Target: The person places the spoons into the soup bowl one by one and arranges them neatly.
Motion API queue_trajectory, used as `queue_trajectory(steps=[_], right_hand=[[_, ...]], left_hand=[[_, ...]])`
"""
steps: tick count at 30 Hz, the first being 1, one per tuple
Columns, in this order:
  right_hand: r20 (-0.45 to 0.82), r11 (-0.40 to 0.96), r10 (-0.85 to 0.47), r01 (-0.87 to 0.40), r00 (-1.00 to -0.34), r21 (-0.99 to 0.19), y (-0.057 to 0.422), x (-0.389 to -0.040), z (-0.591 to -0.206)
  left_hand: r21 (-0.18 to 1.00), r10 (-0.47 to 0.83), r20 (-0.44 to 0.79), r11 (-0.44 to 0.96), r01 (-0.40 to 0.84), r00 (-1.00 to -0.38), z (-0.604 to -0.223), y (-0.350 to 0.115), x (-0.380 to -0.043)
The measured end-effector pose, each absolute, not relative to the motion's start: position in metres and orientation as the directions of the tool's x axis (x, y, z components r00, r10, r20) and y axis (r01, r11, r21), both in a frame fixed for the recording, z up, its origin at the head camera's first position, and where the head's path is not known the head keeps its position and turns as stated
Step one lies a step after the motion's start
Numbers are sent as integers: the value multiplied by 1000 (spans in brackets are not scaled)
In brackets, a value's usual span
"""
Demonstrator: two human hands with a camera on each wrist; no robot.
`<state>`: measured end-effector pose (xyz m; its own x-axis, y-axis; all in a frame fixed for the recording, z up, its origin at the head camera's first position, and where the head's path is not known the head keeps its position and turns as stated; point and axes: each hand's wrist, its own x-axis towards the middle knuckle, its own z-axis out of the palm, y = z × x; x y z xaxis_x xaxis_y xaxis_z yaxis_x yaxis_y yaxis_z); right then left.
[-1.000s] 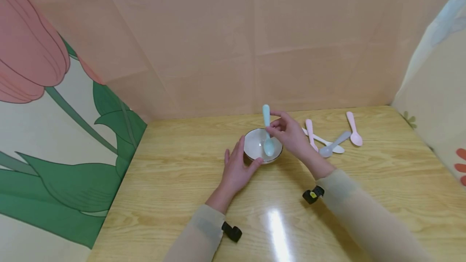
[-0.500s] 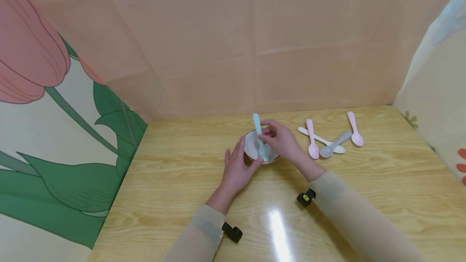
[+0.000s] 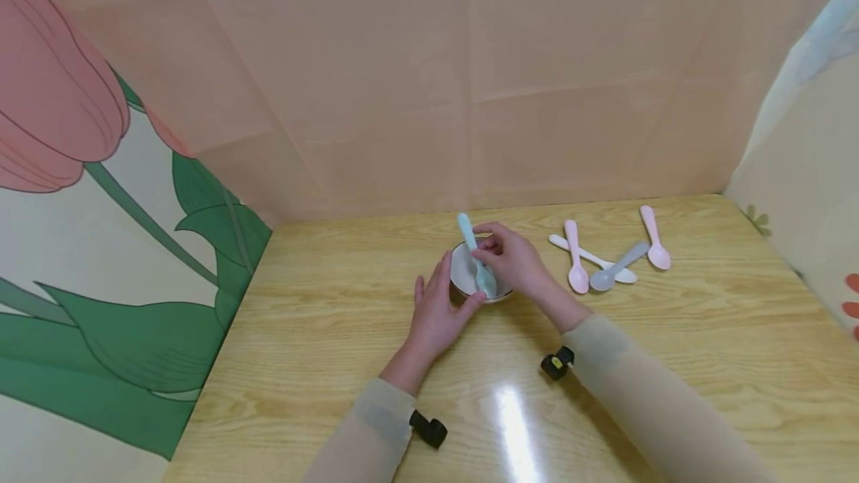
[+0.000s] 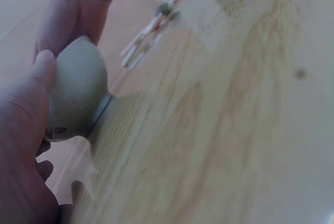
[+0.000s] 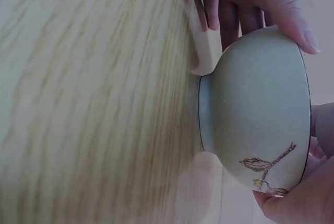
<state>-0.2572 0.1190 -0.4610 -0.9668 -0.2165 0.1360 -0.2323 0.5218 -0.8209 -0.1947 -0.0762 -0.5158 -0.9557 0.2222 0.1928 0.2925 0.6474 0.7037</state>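
Note:
A small white bowl (image 3: 461,272) with a dark rim stands on the table; in the right wrist view the bowl (image 5: 261,98) shows a brown branch drawing on its side. My left hand (image 3: 438,311) holds it from the left, thumb at the near rim and fingers round the far side. Between thumb and fingers, my right hand (image 3: 515,259) pinches a light blue spoon (image 3: 466,227) by its handle over the bowl. The spoon tilts, handle up and away, its scoop down inside the bowl. Whether the scoop touches the bottom cannot be told.
Right of the bowl, a pink spoon (image 3: 577,274) and a grey spoon (image 3: 602,279) lie across a white spoon (image 3: 626,276). Another pink spoon (image 3: 658,256) lies farther right. Behind the wooden table (image 3: 322,334) hangs a pinkish cloth (image 3: 376,95).
My right hand has moved left and slightly nearer with the light blue spoon, whose handle now leans more to the left. The left hand and the bowl have stayed put.

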Motion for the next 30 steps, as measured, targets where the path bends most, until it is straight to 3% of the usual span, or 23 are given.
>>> queue_trajectory(steps=[16, 30], right_hand=[[147, 629, -232, -263, -962, -731, 114, -254, -466], [154, 646, -247, -281, -957, -710, 114, -249, -465]], left_hand=[[707, 225, 188, 644, 291, -956, -516, -77, -194], [706, 229, 191, 644, 295, -955, -517, -76, -195]])
